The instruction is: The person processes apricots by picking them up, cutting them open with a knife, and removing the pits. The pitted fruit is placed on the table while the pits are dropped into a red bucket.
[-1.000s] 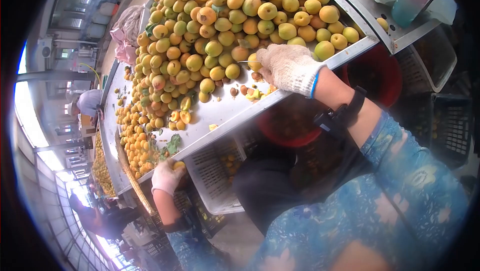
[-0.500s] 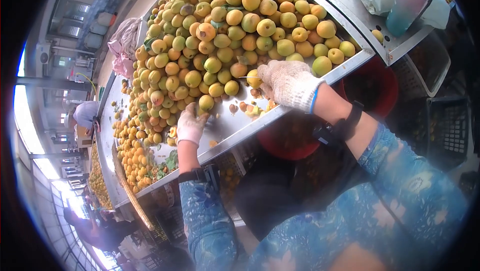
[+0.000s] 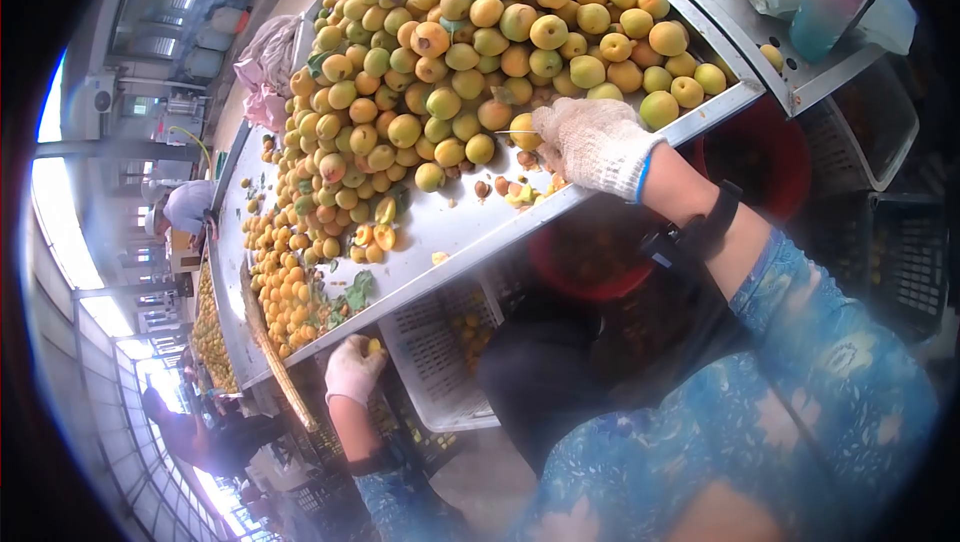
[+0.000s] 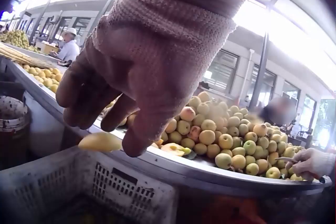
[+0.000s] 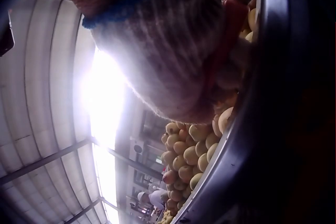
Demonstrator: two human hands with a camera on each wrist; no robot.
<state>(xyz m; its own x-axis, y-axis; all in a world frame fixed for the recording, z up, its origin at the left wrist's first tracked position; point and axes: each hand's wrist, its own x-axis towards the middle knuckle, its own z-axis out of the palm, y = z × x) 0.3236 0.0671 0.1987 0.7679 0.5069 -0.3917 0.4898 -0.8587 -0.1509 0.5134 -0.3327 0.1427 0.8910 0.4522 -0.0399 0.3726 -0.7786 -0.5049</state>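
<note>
Fruit piece (image 4: 98, 141) smooth, yellow, oval, at left hand (image 3: 354, 370), fingers loosely spread; right hand (image 3: 600, 147) grips red-handled tool (image 5: 233, 16) beside fruit pile (image 3: 440, 72), yellow-green, orange-tinged.

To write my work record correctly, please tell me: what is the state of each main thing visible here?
Left hand: gloved, near the white crate.
Fruit piece: at left fingertips; pinched or released, unclear.
Right hand: gloved, gripping the thin tool.
Thin tool: held, partly hidden.
White crate: open-topped, some fruit inside.
Fruit heap: mostly whole.
Fruit halves: cut open.
Bottle: standing; lid state unclear.
</note>
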